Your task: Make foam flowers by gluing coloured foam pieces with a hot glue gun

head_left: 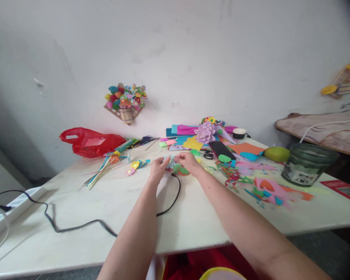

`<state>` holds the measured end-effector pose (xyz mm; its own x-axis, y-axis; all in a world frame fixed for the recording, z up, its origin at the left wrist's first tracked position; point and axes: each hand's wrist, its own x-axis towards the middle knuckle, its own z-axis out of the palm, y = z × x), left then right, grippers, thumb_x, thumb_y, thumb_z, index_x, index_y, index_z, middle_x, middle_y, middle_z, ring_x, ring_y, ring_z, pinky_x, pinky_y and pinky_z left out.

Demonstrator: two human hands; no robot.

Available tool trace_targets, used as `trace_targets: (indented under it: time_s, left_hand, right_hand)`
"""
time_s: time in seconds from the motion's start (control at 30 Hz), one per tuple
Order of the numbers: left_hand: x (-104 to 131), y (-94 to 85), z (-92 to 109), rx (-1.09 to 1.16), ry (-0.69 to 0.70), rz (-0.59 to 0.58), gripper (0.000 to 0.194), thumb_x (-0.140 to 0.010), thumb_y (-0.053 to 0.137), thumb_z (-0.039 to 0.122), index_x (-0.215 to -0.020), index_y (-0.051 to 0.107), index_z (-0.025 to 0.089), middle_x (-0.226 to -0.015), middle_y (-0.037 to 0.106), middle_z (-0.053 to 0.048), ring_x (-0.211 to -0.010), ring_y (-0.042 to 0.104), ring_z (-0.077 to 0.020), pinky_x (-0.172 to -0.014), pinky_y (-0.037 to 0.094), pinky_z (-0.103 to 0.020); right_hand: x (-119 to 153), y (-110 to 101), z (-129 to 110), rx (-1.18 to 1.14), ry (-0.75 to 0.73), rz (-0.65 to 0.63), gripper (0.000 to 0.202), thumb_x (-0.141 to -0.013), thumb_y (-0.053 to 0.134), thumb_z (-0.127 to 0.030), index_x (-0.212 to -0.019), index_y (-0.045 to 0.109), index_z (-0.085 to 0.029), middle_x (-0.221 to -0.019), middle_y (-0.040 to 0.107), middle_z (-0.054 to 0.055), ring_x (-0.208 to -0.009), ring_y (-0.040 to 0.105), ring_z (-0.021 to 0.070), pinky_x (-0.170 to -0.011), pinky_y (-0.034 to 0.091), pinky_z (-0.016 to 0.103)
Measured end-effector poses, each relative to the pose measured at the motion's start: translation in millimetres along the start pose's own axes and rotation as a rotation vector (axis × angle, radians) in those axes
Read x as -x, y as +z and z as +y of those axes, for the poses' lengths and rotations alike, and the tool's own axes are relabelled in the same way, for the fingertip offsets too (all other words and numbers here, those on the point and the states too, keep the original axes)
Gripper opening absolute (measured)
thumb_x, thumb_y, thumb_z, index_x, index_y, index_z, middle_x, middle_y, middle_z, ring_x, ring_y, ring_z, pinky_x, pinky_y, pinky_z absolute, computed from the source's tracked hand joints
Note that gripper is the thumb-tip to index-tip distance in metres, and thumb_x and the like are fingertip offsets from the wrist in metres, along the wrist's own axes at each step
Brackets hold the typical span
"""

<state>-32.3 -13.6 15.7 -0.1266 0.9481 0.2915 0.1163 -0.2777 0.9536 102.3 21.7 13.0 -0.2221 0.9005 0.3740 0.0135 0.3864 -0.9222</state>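
Note:
Over the middle of the table, my left hand (159, 168) pinches a light blue flower cut-out (169, 161) between thumb and fingers. My right hand (189, 161) is closed in a pinch at the flower's right edge; what its fingertips hold is too small to make out. Just below the right hand lies a green cut-out piece (180, 169). A black cord (179, 190) curves up from under my left forearm and ends close to both hands. Left of the left hand lie yellow, pink and blue cut-out flowers (135, 165).
Thin sticks (94, 175) and a red plastic bag (94, 143) lie left. Scissors (208, 154), a phone (222, 150), colourful scraps (269, 190) and a dark green jar (306, 165) are right. A lilac flower (205, 132) sits behind. A power strip (17, 210) lies at the left edge.

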Motion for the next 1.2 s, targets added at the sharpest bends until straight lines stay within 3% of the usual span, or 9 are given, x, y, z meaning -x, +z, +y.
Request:
trace_targets:
  time_s: [0.27,0.43,0.67,1.0,1.2]
  left_hand:
    - [-2.8,-2.0,-7.9,-0.010,0.020,-0.046,0.036,-0.056,0.062,0.048,-0.060,0.053,0.014,-0.046,0.050,0.003,-0.040,0.049,-0.0093,-0.039,0.036,-0.019]
    - [-4.3,-4.4,-8.1,0.059,0.001,-0.029,0.044,-0.065,0.049,0.057,-0.061,0.053,0.013,-0.047,0.052,0.000,-0.040,0.051,-0.0113,-0.042,0.040,-0.022]
    - [-3.7,-3.2,-10.6,-0.003,0.016,-0.033,0.036,-0.056,0.063,0.048,-0.062,0.053,0.014,-0.045,0.052,0.003,-0.041,0.051,-0.0107,-0.040,0.037,-0.020]
    - [-4.8,-3.3,-10.1,0.108,0.027,-0.031,0.040,-0.065,0.052,0.053,-0.060,0.054,0.013,-0.049,0.053,0.000,-0.041,0.049,-0.0095,-0.042,0.040,-0.021]
    - [-4.0,-3.5,-9.4,0.171,0.017,-0.065,0.033,-0.059,0.063,0.044,-0.054,0.050,0.014,-0.045,0.049,0.003,-0.039,0.044,-0.0068,-0.040,0.037,-0.019]
  right_hand:
    - [-0.8,-0.2,3.5,-0.044,0.018,-0.028,0.015,-0.059,0.059,-0.027,-0.064,0.060,-0.013,-0.061,0.058,0.000,-0.054,0.048,0.0087,-0.048,0.035,0.020]
    - [-1.0,-1.0,3.5,-0.087,0.051,-0.011,0.021,-0.058,0.061,-0.033,-0.064,0.059,-0.013,-0.060,0.058,0.000,-0.051,0.046,0.0078,-0.045,0.034,0.020]
    - [-0.3,-1.2,3.8,-0.125,0.047,-0.022,0.015,-0.059,0.060,-0.027,-0.062,0.058,-0.013,-0.060,0.057,-0.001,-0.051,0.047,0.0076,-0.045,0.034,0.019]
    - [1.2,1.0,0.7,-0.132,0.063,-0.024,0.018,-0.058,0.062,-0.030,-0.062,0.058,-0.013,-0.059,0.056,-0.001,-0.050,0.045,0.0075,-0.045,0.034,0.020]
    - [1.2,2.7,2.2,-0.067,0.029,-0.037,0.018,-0.058,0.061,-0.031,-0.062,0.059,-0.013,-0.056,0.055,-0.002,-0.050,0.045,0.0081,-0.045,0.033,0.020]
